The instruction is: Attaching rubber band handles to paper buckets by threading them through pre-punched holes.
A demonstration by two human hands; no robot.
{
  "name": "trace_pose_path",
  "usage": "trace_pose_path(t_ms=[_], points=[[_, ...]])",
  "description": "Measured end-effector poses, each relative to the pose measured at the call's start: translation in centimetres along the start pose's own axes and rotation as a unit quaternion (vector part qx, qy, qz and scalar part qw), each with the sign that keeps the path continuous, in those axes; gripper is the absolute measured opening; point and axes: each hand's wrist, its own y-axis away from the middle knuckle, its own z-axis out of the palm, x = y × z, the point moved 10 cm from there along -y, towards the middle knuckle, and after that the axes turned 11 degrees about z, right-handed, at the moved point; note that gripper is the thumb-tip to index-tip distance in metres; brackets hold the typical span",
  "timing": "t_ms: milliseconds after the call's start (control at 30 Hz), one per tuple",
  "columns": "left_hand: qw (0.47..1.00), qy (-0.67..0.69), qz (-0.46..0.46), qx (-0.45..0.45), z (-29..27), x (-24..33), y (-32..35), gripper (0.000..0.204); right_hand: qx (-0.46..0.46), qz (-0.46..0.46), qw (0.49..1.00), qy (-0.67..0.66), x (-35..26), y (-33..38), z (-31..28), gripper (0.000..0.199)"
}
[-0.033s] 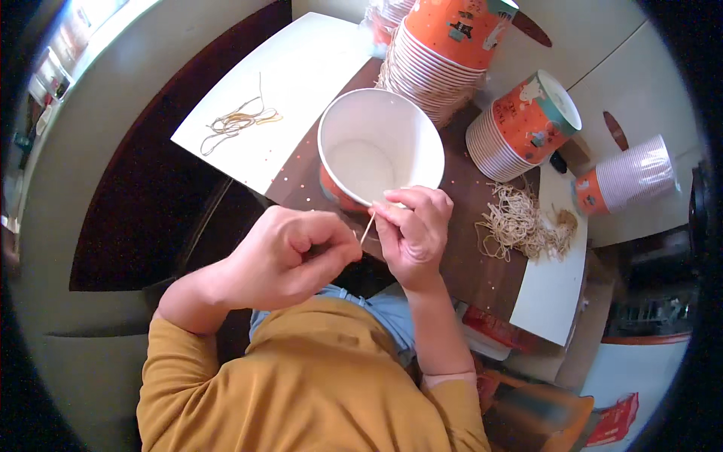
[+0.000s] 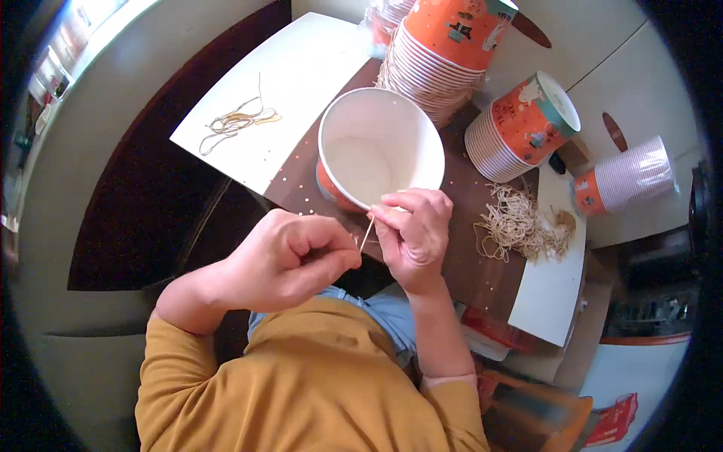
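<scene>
A short length of pale cord point(image 2: 367, 235) is stretched tight between my two hands. One end disappears into my closed left hand point(image 2: 290, 258), just in front of the brown tabletop. The other end is pinched between the thumb and fingers of my right hand point(image 2: 413, 232), close against the near rim of a paper bucket point(image 2: 361, 154). That bucket is large, white inside and orange outside, and stands with its mouth up, tilted a little toward me. Whether the cord is fastened to the rim is hidden by my fingers.
A heap of tangled cream cord point(image 2: 520, 226) lies to the right. Behind it stand nested orange buckets point(image 2: 527, 120), a taller stack point(image 2: 444, 60) and a wrapped stack point(image 2: 629, 177). Loose grey-and-yellow cords point(image 2: 237, 123) rest on the table's white left part point(image 2: 282, 68). Small pale specks dot the brown part point(image 2: 482, 282).
</scene>
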Motion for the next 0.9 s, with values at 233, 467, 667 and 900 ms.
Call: trace_pose_path(t_ms=[233,467,667,900], points=[[0.998,0.019,-0.053,-0.035,-0.5,-1.7,0.3,0.014,-0.125,-0.029,0.991,0.029,0.8,-1.9,-1.7,0.016],[0.966,-0.172,-0.120,-0.153,-6.2,-4.5,0.7,0.019,-0.235,0.016,0.968,0.092,5.5,-2.4,-6.8,0.018],[0.966,-0.224,0.045,-0.119,-3.0,2.2,-5.9,0.022,-0.292,0.187,0.929,-0.126,1.3,-4.9,-5.4,0.073],[0.979,-0.052,-0.044,-0.193,-1.0,-0.2,-10.7,0.024,-0.244,0.388,0.839,-0.294,5.6,-6.8,-3.7,0.021]])
